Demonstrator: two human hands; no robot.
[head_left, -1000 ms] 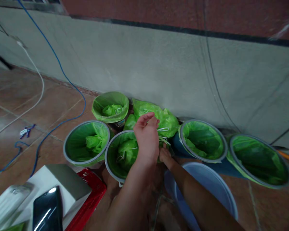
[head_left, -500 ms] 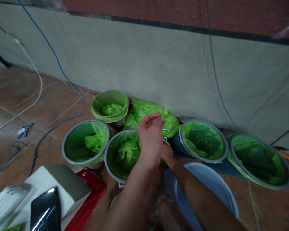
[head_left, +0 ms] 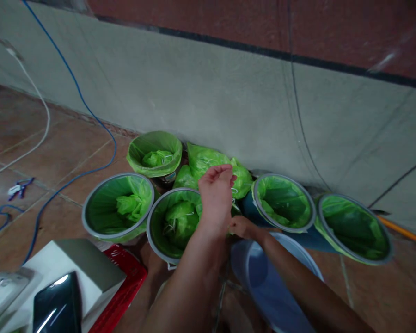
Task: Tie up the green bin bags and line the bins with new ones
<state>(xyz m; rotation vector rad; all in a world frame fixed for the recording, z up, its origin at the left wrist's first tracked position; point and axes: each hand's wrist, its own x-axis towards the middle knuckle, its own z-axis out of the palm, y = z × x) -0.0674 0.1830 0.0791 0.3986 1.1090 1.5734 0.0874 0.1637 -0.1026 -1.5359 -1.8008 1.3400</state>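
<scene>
Green bags (head_left: 204, 157), thin crinkly plastic, are slumped in a heap by the wall around the middle of the frame, all soft lumps and shiny folds with white ties (head_left: 235, 190) showing. Just left and nearer the bottom there's a round grey-rimmed bin (head_left: 158, 215) with another knotted bag (head_left: 183, 217) sitting inside.

Left hand (head_left: 217, 181) is right in front of the heap, fingers curled in and thumb brought toward them; can't tell if anything's pinched there. Right hand (head_left: 241, 226) is just below, fingers bunched up by the left wrist, tips partly hidden, so no clue what it's got either.

Compared with a second ago, the right hand has turned in toward that wrist; it was pointing up at the ties back then. View's tilted a bit too, but the bags look like they haven't budged.

Further out: two more lined bins on the right, a smooth pale blue tub (head_left: 260, 277) at lower center, and at lower left a white cardboard-looking box (head_left: 90, 266), glossy black phone (head_left: 58, 300) and red plastic basket (head_left: 131, 273).
</scene>
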